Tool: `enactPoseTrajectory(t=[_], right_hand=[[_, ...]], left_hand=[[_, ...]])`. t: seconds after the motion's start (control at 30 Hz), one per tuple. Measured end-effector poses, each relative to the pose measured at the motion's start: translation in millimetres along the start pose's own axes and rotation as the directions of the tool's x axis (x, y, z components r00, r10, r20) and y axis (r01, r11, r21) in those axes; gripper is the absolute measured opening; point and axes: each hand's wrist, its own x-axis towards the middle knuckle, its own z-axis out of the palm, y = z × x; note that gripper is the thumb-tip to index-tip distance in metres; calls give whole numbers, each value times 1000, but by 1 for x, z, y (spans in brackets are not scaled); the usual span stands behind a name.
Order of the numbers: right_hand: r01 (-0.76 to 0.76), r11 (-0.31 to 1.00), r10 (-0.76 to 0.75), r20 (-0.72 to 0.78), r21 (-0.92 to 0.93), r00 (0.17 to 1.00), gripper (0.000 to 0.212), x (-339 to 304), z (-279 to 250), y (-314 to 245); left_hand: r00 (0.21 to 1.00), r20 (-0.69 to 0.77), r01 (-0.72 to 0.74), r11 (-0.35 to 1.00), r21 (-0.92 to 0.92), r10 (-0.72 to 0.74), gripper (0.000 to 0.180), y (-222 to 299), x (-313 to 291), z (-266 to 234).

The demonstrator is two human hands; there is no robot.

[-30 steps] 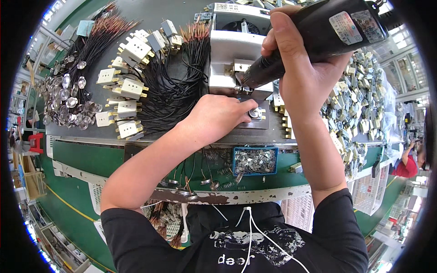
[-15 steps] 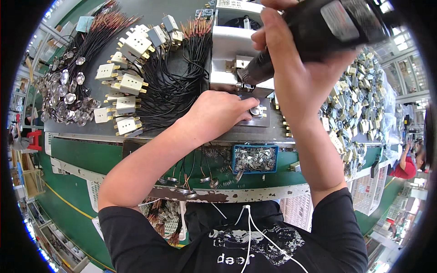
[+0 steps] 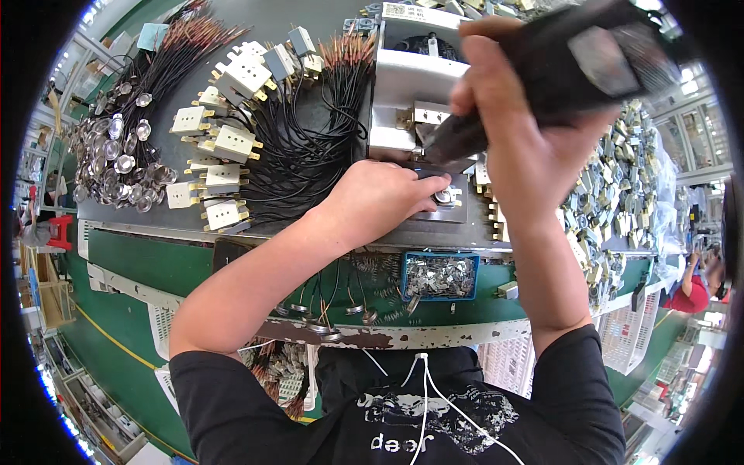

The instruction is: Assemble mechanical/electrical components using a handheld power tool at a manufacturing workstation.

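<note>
My right hand point(image 3: 515, 116) is wrapped round a black power tool point(image 3: 570, 70) with a tapered nose. The tool is slightly smeared by motion, and its tip is down by the metal fixture point(image 3: 391, 101). Just beyond my left hand, a white block-shaped part point(image 3: 428, 113) with small holes sits in this fixture. My left hand point(image 3: 380, 198) lies at the fixture's near side, index finger and thumb closed about a small round silver part point(image 3: 443, 196) on a flat metal plate point(image 3: 457, 211). The underside of that grip is hidden.
Left of the fixture lie white connector blocks point(image 3: 236, 143) with black wires point(image 3: 298, 147), and silver round caps point(image 3: 116, 159) farther left. A blue tray point(image 3: 404, 277) of small metal pieces stands at the near edge. Many connector parts point(image 3: 612, 194) are heaped at the right.
The whole bench scene has shifted slightly right and down in the picture. My right hand and the tool remain over the fixture; my left hand stays at the round part.
</note>
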Motion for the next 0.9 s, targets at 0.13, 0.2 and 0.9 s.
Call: enactPoseTrajectory(t=[0.13, 0.2, 0.9], right_hand=[[404, 906, -385, 153, -126, 910, 18, 9, -17, 20], [403, 912, -395, 104, -75, 913, 13, 17, -16, 25], [423, 889, -454, 220, 175, 863, 27, 2, -26, 17]], left_hand=[[1000, 21, -5, 999, 35, 4, 36, 2, 2, -3], [1000, 1, -10, 1000, 20, 10, 39, 0, 3, 0], [996, -80, -43, 999, -30, 40, 37, -7, -6, 11]])
